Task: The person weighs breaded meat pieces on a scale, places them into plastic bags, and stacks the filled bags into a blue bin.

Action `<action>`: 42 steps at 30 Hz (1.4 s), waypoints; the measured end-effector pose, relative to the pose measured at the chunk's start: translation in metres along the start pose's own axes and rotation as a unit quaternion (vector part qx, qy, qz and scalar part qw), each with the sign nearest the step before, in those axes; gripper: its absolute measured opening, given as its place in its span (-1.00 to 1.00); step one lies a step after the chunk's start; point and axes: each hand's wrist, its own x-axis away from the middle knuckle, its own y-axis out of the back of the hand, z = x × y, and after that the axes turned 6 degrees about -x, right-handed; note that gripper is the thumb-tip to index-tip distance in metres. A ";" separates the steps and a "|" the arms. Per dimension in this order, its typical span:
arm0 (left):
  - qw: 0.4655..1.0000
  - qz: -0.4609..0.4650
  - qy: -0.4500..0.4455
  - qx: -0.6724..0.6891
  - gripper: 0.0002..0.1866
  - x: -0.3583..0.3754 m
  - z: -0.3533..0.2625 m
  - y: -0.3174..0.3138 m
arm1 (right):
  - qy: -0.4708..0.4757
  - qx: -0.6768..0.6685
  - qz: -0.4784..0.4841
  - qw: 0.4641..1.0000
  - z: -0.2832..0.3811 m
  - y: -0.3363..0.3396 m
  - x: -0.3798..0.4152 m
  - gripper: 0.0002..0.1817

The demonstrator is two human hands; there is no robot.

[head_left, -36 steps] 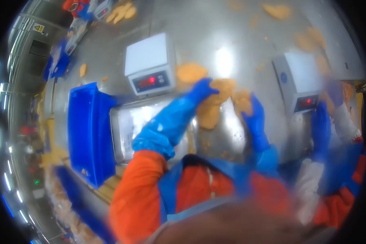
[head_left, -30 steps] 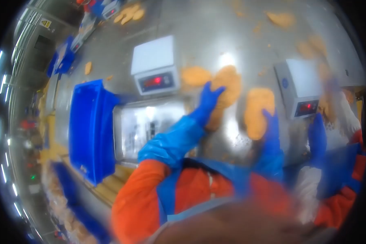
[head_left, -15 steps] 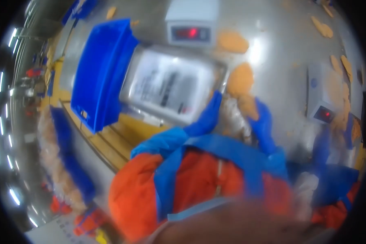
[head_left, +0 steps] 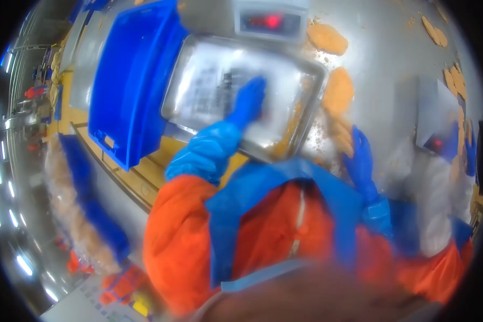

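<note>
Beside the metal tray (head_left: 309,115), holding a breaded piece (head_left: 339,131) by its edge in the right hand (head_left: 361,167), likely soft, crumbly, best supported beneath; reaching over with the left hand (head_left: 248,102), too blurred to tell its spread.

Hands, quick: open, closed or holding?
Left hand: over the metal tray; too blurred to tell open or closed.
Right hand: at a tan piece; whether it grips can't be told.
</note>
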 end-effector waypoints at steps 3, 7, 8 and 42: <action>0.996 -0.031 -0.009 -0.079 -0.45 -0.002 -0.023 0.009 | -0.004 0.010 -0.017 1.000 -0.004 -0.012 0.003 -0.14; 0.995 -0.047 0.005 -0.089 -0.31 -0.001 -0.008 -0.024 | -0.009 0.029 -0.028 0.999 0.000 -0.011 0.003 -0.12; 0.995 -0.045 0.004 -0.089 -0.31 0.002 0.002 -0.032 | 0.005 0.067 -0.015 0.998 0.004 -0.011 0.005 -0.11; 0.974 -0.200 0.078 0.071 -0.59 0.056 -0.052 0.079 | 0.225 -0.018 0.097 0.969 0.131 -0.114 -0.122 -0.52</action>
